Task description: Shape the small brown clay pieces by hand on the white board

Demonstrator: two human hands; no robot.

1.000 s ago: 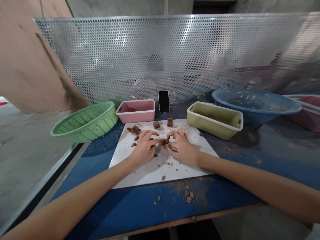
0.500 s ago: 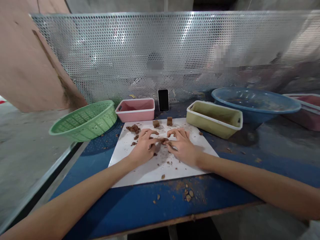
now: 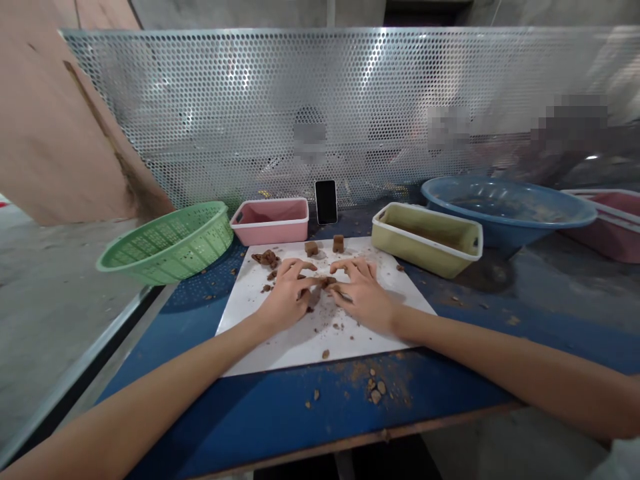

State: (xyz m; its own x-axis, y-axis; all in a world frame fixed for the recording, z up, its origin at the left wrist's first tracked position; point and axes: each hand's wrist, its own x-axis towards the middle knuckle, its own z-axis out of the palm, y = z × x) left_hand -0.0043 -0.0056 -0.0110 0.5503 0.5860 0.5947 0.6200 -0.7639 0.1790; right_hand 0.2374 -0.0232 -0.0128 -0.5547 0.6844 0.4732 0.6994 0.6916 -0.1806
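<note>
Between my hands, a small brown clay piece (image 3: 327,283) rests low over the white board (image 3: 280,350). My left hand (image 3: 290,293) touches its left side with curved fingertips. From the right, the thumb and fingers of my right hand (image 3: 364,293) touch the same piece. Both hands pinch it from opposite sides. Behind them stand two small brown clay blocks, one on the left (image 3: 311,249) and one on the right (image 3: 339,243). A crumbly clay lump (image 3: 266,259) lies at the board's back left, with crumbs scattered around.
A green basket (image 3: 170,243), a pink bin (image 3: 270,231) and a phone (image 3: 327,202) stand behind the board. To the right are an olive bin (image 3: 425,248) and a blue basin (image 3: 515,220). A perforated metal screen (image 3: 225,100) rises behind; crumbs dot the blue table (image 3: 225,420).
My hands stay around the clay piece, with only a slight shift of the right fingers. The view has moved very slightly.
</note>
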